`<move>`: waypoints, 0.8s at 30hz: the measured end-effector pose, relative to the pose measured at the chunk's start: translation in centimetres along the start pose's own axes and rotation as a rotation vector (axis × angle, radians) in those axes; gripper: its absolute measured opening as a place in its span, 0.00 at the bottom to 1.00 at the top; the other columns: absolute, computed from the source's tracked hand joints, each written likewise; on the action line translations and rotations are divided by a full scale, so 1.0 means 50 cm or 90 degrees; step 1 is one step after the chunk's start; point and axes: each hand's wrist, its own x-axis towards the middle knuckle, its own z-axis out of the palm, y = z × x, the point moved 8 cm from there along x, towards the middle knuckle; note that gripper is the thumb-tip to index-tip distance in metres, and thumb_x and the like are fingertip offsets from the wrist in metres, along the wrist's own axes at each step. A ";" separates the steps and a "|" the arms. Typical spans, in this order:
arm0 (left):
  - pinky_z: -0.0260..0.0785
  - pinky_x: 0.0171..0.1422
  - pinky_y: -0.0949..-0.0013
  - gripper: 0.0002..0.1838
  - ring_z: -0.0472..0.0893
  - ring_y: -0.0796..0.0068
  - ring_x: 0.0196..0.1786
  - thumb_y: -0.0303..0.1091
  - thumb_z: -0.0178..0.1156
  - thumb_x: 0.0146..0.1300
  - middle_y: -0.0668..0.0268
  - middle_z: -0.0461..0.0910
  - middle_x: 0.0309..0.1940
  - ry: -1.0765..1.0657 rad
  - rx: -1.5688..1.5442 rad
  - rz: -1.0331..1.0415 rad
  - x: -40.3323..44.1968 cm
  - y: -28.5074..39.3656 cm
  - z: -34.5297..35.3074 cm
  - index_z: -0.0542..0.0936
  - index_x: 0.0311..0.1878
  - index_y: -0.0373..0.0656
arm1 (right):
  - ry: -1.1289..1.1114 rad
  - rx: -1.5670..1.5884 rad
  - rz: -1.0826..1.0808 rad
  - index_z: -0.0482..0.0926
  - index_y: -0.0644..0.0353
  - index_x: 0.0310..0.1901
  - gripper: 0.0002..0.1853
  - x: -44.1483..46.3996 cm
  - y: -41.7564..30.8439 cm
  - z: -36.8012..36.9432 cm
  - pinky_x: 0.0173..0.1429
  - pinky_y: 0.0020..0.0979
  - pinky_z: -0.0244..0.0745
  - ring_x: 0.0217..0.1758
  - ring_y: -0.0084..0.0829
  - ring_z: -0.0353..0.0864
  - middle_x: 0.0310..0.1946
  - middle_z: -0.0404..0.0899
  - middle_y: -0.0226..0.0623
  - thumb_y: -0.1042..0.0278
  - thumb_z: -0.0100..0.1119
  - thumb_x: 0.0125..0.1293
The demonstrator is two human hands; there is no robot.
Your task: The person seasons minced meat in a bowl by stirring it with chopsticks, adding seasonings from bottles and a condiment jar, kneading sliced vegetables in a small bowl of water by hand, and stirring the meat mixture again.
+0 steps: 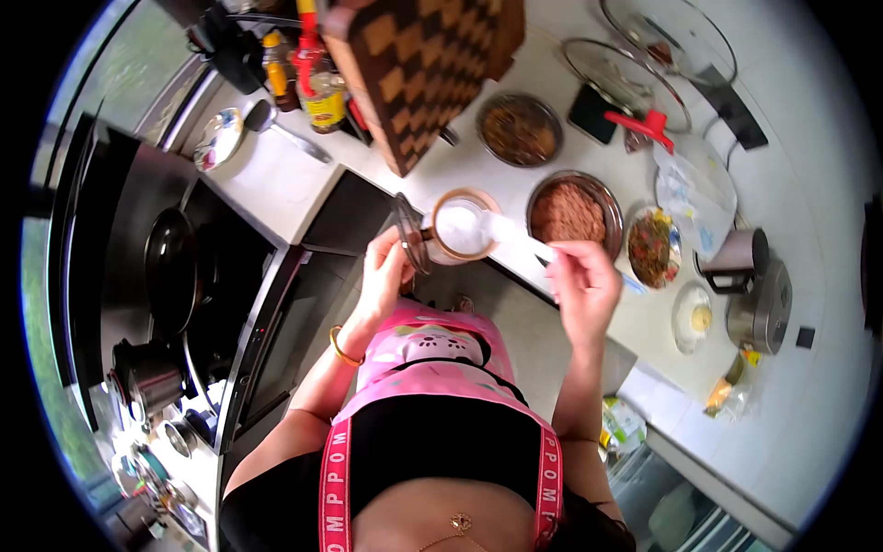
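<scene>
My left hand (386,269) is closed on a jar (447,247) at its hinged lid (410,234), which stands open to the left. White powder (463,226) lies inside the jar. My right hand (586,283) pinches the handle of a white spoon (517,236), whose other end is over the jar's mouth. Just behind the right hand is a metal bowl (614,208) of minced meat (568,217).
A metal bowl of brown food (520,131) stands beside a checkered wooden block (414,74). To the right are a plate of chopped food (651,248), a small dish (692,317) and a steel appliance (762,308). A pan (173,267) sits on the stove at the left.
</scene>
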 end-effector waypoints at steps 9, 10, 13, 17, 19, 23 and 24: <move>0.41 0.20 0.82 0.15 0.51 0.93 0.18 0.41 0.53 0.67 0.81 0.60 0.19 0.135 -0.118 0.033 0.007 0.169 -0.200 0.67 0.24 0.49 | -0.075 -0.136 -0.252 0.80 0.63 0.45 0.11 0.068 -0.152 0.237 0.22 0.21 0.58 0.17 0.21 0.63 0.18 0.70 0.31 0.76 0.57 0.60; 0.41 0.21 0.82 0.15 0.52 0.91 0.18 0.42 0.49 0.69 0.80 0.59 0.19 0.216 -0.150 0.018 0.014 0.180 -0.234 0.68 0.26 0.49 | -0.077 -0.122 -0.223 0.80 0.63 0.45 0.11 0.064 -0.133 0.243 0.22 0.22 0.59 0.17 0.21 0.63 0.18 0.70 0.31 0.76 0.57 0.60; 0.46 0.21 0.81 0.14 0.56 0.88 0.20 0.41 0.43 0.71 0.77 0.60 0.22 0.149 -0.152 0.163 0.062 0.304 -0.280 0.68 0.29 0.47 | -0.082 -0.109 -0.216 0.80 0.63 0.45 0.11 0.076 -0.125 0.290 0.23 0.23 0.61 0.17 0.23 0.65 0.19 0.72 0.33 0.76 0.57 0.61; 0.54 0.26 0.82 0.14 0.60 0.89 0.24 0.41 0.43 0.71 0.76 0.63 0.24 0.162 -0.046 0.346 0.209 0.465 -0.298 0.69 0.31 0.46 | -0.073 -0.146 -0.194 0.80 0.63 0.43 0.10 0.070 -0.103 0.327 0.23 0.24 0.62 0.18 0.23 0.67 0.21 0.74 0.35 0.76 0.57 0.60; 0.54 0.27 0.82 0.13 0.61 0.89 0.25 0.41 0.43 0.71 0.77 0.65 0.26 0.147 -0.056 0.362 0.258 0.473 -0.304 0.70 0.32 0.45 | -0.067 -0.172 -0.161 0.80 0.63 0.42 0.09 0.064 -0.090 0.325 0.23 0.24 0.64 0.19 0.23 0.70 0.22 0.75 0.36 0.77 0.57 0.60; 0.54 0.26 0.82 0.13 0.62 0.90 0.25 0.41 0.42 0.71 0.77 0.67 0.27 0.123 0.009 0.388 0.427 0.504 -0.270 0.69 0.33 0.46 | -0.018 -0.193 -0.078 0.80 0.63 0.41 0.08 0.034 -0.039 0.311 0.24 0.23 0.64 0.20 0.24 0.71 0.23 0.77 0.36 0.78 0.56 0.60; 0.55 0.25 0.82 0.14 0.62 0.90 0.25 0.41 0.42 0.72 0.77 0.67 0.26 0.133 -0.005 0.381 0.434 0.507 -0.266 0.69 0.32 0.46 | -0.017 -0.205 -0.065 0.80 0.64 0.41 0.08 0.023 -0.025 0.306 0.24 0.22 0.65 0.19 0.22 0.71 0.22 0.77 0.35 0.78 0.54 0.61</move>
